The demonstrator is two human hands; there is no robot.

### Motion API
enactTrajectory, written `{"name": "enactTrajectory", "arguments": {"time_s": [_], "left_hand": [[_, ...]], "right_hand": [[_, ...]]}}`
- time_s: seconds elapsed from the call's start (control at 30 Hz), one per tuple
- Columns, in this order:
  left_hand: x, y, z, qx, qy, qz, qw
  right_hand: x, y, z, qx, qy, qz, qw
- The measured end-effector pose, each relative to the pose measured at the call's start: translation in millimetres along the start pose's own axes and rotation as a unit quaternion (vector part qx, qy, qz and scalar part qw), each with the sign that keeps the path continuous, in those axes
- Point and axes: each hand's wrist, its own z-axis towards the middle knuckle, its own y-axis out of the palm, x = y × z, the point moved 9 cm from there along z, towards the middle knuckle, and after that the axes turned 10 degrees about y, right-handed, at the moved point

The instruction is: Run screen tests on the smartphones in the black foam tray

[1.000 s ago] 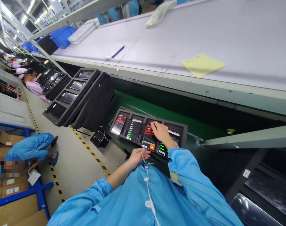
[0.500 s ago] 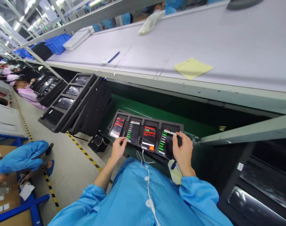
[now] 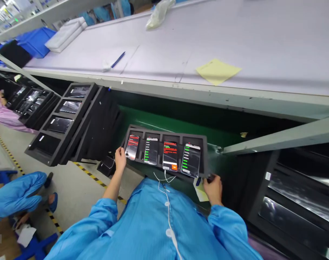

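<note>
A black foam tray [image 3: 194, 139] on the green surface holds several smartphones side by side. The leftmost phone [image 3: 132, 147] shows red text over a light lower part. Beside it, a phone [image 3: 150, 151] has green and white lines. A phone [image 3: 170, 155] with red text and an orange button has a white cable [image 3: 165, 191] at its lower end. The rightmost phone [image 3: 191, 160] shows green and white lines. My left hand [image 3: 120, 159] is closed at the tray's left edge, by the leftmost phone. My right hand [image 3: 213, 187], fingers curled, is off the tray's lower right corner; something dark is at its fingertips.
Stacked black trays of phones [image 3: 64, 119] stand left, and more trays [image 3: 297, 202] right. Above is a white shelf [image 3: 167, 50] with a pen [image 3: 118, 59] and yellow paper [image 3: 218, 71]. A grey bar [image 3: 278, 141] slants at right. A person in blue [image 3: 21, 191] crouches at left.
My left hand has moved left from the second phone to the tray's left edge. My right hand has left the rightmost phone and moved down beside the tray's corner. The view has shifted right.
</note>
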Motion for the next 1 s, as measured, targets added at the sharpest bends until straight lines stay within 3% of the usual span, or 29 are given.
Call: {"name": "enactTrajectory", "arguments": {"time_s": [0.13,0.27,0.33,0.43,0.57,0.67,0.77,0.9,1.0], "left_hand": [[40,-0.8,-8,0.013,0.146,0.023,0.989],[87,19.6,-25,-0.076,0.316,0.061,0.944],[100,34.8,-30,-0.125,0.347,0.083,0.926],[112,57.4,-33,-0.185,0.361,0.104,0.908],[119,74.6,-30,-0.225,0.343,0.107,0.905],[112,70.4,-23,-0.214,0.324,0.09,0.917],[89,48.6,-4,-0.147,0.276,0.071,0.947],[29,10.2,32,-0.035,0.109,0.042,0.993],[-8,3.6,44,-0.045,-0.015,-0.009,0.999]], "right_hand": [[1,28,-5,-0.049,-0.008,-0.165,0.985],[-1,32,-5,-0.067,-0.011,-0.199,0.978],[-1,20,-4,-0.049,-0.006,-0.17,0.984],[0,-17,-10,0.041,-0.006,-0.069,0.997],[0,-58,-39,0.115,-0.029,0.03,0.993],[-7,-71,-69,0.128,-0.021,0.036,0.991],[-27,-79,-98,0.15,-0.034,0.053,0.987],[-67,-79,-118,0.16,-0.069,0.109,0.979],[-89,-67,-113,0.131,-0.078,0.152,0.977]]}}
